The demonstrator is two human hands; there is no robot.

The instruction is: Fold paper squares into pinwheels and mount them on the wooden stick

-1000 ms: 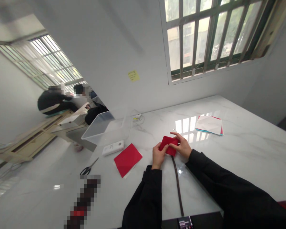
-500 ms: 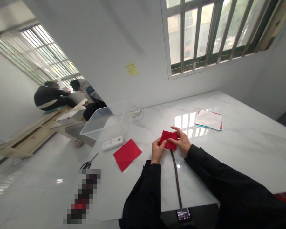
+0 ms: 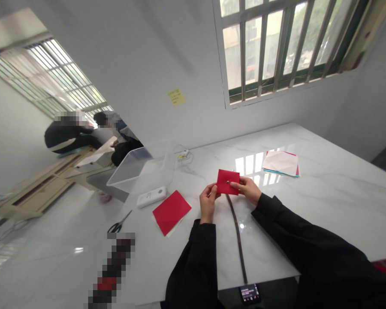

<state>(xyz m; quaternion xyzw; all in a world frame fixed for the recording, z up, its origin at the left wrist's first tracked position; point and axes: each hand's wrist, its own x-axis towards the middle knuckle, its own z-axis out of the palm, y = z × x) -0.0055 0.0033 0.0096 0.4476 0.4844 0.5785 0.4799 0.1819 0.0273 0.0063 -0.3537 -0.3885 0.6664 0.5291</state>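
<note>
A small square of red paper (image 3: 223,175) is held up between my two hands. A small shiny metal piece (image 3: 227,181) sits near its middle; its kind is too small to tell. My left hand (image 3: 208,199) pinches the left edge, thumb in front. My right hand (image 3: 249,189) grips the right edge, its thumb near the metal piece. Below the paper a thin dark brown stick (image 3: 237,231) runs toward the table's near edge. Its far end meets the paper's lower edge in view, and whether they are joined cannot be seen.
Left of my hands lie a larger red sheet (image 3: 172,211), a white device (image 3: 152,197) and scissors (image 3: 118,226). Behind stands a clear plastic bin (image 3: 128,167). Stacked paper (image 3: 281,163) rests at the right. A phone (image 3: 250,294) shows at the near edge. People sit far left.
The red paper has been raised slightly and flattened toward me. My right-hand fingers have moved off its front to the right edge, uncovering the metal piece. My left hand has shifted slightly left.
</note>
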